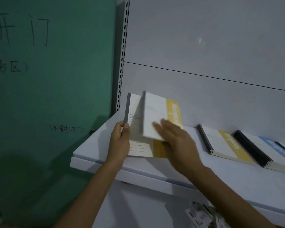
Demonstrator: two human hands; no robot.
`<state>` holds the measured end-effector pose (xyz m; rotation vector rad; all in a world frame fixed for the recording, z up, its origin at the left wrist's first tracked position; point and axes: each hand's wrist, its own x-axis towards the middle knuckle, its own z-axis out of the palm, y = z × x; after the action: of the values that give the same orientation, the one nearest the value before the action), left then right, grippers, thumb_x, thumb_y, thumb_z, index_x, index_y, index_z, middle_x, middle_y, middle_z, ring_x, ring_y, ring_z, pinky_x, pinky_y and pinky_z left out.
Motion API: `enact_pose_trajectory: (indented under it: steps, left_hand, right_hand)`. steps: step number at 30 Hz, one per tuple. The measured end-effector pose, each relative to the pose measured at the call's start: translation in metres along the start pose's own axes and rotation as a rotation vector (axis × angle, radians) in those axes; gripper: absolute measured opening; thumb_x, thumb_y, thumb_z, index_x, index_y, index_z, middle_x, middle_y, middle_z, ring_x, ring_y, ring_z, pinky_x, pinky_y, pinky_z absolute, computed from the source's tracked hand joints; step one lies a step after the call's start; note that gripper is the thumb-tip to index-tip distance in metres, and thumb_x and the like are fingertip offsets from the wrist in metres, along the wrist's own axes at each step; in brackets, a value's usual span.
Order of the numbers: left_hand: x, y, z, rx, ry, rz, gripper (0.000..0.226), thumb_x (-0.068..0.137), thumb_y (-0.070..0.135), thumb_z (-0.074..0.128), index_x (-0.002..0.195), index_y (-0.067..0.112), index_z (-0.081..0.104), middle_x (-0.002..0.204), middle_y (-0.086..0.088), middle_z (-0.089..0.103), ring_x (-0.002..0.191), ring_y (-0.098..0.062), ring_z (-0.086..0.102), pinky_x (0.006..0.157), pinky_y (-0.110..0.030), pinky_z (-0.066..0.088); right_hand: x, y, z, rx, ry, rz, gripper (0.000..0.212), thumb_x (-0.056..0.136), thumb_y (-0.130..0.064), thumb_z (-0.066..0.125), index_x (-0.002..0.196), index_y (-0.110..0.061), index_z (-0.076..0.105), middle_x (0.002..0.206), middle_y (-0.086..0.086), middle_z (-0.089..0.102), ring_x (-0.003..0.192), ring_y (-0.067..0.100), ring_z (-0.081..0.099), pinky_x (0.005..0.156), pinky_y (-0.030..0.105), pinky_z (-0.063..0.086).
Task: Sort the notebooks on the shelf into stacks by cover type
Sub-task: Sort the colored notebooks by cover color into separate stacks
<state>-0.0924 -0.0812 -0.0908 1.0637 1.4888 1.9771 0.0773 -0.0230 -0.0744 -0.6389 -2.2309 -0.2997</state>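
Yellow-banded covers sit together at centre frame, tilted up over the left end of the shelf (95, 152), probably so you can match them before they join the yellow stack (224, 143) lying to the right, next to the blue stack (260, 148) at the right edge. Your left hand (120, 142) pinches the rear notebook (135, 112) by its grey spine, thumb in front. Your right hand (176, 140), blurred, lies wide and flat on the front notebook (156, 112).

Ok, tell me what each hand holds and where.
The left hand pinches the rear yellow-banded notebook at its grey spine edge. The right hand lies on the front notebook, low on its cover; grip unclear.
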Motion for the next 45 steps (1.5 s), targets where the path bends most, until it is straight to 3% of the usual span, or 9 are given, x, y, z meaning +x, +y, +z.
enact_pose_trajectory:
  steps: [2, 5, 8, 16, 21, 26, 36, 40, 45]
  left_hand:
    - [-0.002, 0.000, -0.002, -0.012, -0.010, -0.005, 0.023, 0.100, 0.041, 0.034, 0.103, 0.030, 0.054, 0.102, 0.004, 0.066, 0.093, -0.014, 0.065, 0.080, -0.030, 0.054]
    - [-0.004, 0.000, -0.003, -0.011, -0.051, -0.050, 0.018, 0.096, 0.046, 0.040, 0.101, 0.036, 0.053, 0.105, 0.004, 0.067, 0.091, -0.015, 0.067, 0.080, -0.035, 0.057]
    - [-0.003, 0.000, -0.003, 0.027, -0.088, -0.051, 0.017, 0.096, 0.028, 0.051, 0.113, 0.030, 0.051, 0.111, 0.002, 0.066, 0.096, -0.019, 0.066, 0.085, -0.042, 0.056]
    - [-0.008, 0.001, -0.004, 0.008, -0.162, 0.016, 0.028, 0.097, 0.015, 0.050, 0.114, 0.037, 0.046, 0.111, 0.008, 0.066, 0.102, -0.013, 0.065, 0.087, -0.034, 0.055]
    - [-0.009, 0.007, 0.000, -0.067, -0.157, 0.044, 0.032, 0.096, 0.014, 0.051, 0.113, 0.040, 0.047, 0.108, 0.013, 0.067, 0.102, -0.014, 0.066, 0.085, -0.033, 0.056]
    - [-0.013, 0.015, 0.034, -0.063, -0.291, 0.045, 0.035, 0.100, 0.014, 0.043, 0.125, 0.038, 0.041, 0.117, 0.019, 0.060, 0.106, -0.001, 0.060, 0.081, -0.015, 0.052]
    - [-0.038, 0.026, 0.163, -0.118, -0.534, 0.061, 0.027, 0.101, 0.021, 0.041, 0.122, 0.036, 0.047, 0.112, 0.023, 0.061, 0.099, 0.010, 0.060, 0.076, -0.008, 0.048]
    - [-0.036, 0.020, 0.206, 0.001, -0.485, 0.057, 0.025, 0.098, 0.014, 0.048, 0.120, 0.024, 0.055, 0.110, 0.009, 0.067, 0.100, -0.006, 0.064, 0.077, -0.015, 0.049]
    - [-0.026, 0.015, 0.237, 0.138, -0.490, 0.081, 0.019, 0.096, 0.012, 0.051, 0.112, 0.021, 0.056, 0.114, 0.001, 0.068, 0.103, -0.011, 0.064, 0.089, -0.026, 0.052]
  right_hand:
    - [-0.005, -0.012, 0.017, -0.022, -0.179, -0.071, 0.051, 0.090, -0.029, 0.055, 0.139, -0.022, 0.046, 0.141, 0.013, 0.049, 0.128, 0.029, 0.049, 0.102, 0.044, 0.042]
    - [-0.015, -0.019, 0.025, 0.170, -0.397, 0.030, 0.073, 0.088, -0.072, 0.016, 0.149, -0.032, 0.020, 0.157, -0.002, 0.018, 0.144, 0.014, 0.018, 0.116, 0.034, 0.019]
    - [-0.017, -0.016, 0.024, 0.219, -0.389, 0.071, 0.083, 0.078, -0.082, 0.005, 0.148, -0.038, 0.017, 0.157, -0.011, 0.009, 0.144, 0.005, 0.007, 0.114, 0.024, 0.008]
    - [-0.016, 0.005, 0.031, 0.495, -0.049, 0.485, 0.072, 0.086, -0.062, 0.042, 0.145, -0.022, 0.030, 0.146, -0.003, 0.041, 0.132, 0.017, 0.040, 0.105, 0.046, 0.040]
    - [-0.020, 0.007, 0.019, 0.821, 0.050, 0.613, 0.052, 0.091, -0.030, 0.061, 0.136, -0.028, 0.036, 0.123, -0.023, 0.053, 0.112, 0.001, 0.054, 0.083, 0.021, 0.053]
    - [-0.031, 0.025, -0.006, 0.916, 0.138, 0.701, 0.045, 0.091, -0.019, 0.058, 0.131, -0.026, 0.038, 0.116, -0.016, 0.056, 0.098, 0.000, 0.061, 0.060, 0.015, 0.053]
    - [-0.082, 0.116, -0.076, 0.733, 0.297, 0.844, 0.039, 0.091, -0.018, 0.060, 0.124, -0.030, 0.044, 0.109, -0.023, 0.059, 0.096, -0.006, 0.061, 0.070, 0.013, 0.054]
    - [-0.100, 0.150, -0.094, 0.650, 0.288, 0.894, 0.043, 0.090, -0.018, 0.062, 0.127, -0.032, 0.043, 0.106, -0.031, 0.053, 0.095, -0.003, 0.060, 0.068, 0.015, 0.054]
    - [-0.100, 0.185, -0.102, 0.580, 0.253, 0.971, 0.062, 0.090, -0.023, 0.063, 0.143, -0.026, 0.032, 0.127, -0.009, 0.051, 0.111, 0.013, 0.054, 0.084, 0.027, 0.052]
